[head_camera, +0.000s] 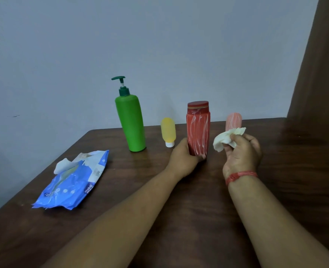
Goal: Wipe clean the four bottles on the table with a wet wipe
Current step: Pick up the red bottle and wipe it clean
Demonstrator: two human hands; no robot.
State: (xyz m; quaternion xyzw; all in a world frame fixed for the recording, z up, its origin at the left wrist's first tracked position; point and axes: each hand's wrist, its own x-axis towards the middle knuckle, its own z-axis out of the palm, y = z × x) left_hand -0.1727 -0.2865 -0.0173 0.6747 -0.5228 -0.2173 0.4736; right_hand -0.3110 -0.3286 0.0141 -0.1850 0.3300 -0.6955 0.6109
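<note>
A red bottle (198,128) streaked with white marks stands upright on the dark wooden table (159,190). My left hand (185,157) grips it at its base. My right hand (243,153) holds a crumpled white wet wipe (226,138) just right of the red bottle, apart from it. Behind the wipe stands a small pink bottle (234,120) with white streaks, partly hidden. A small yellow bottle (168,131) stands cap-down left of the red one. Further left is a tall green pump bottle (131,122).
A blue wet-wipe pack (73,180) lies at the left of the table with a wipe sticking out of its opening. A pale wall runs behind the table. A brown curtain (318,64) hangs at the right.
</note>
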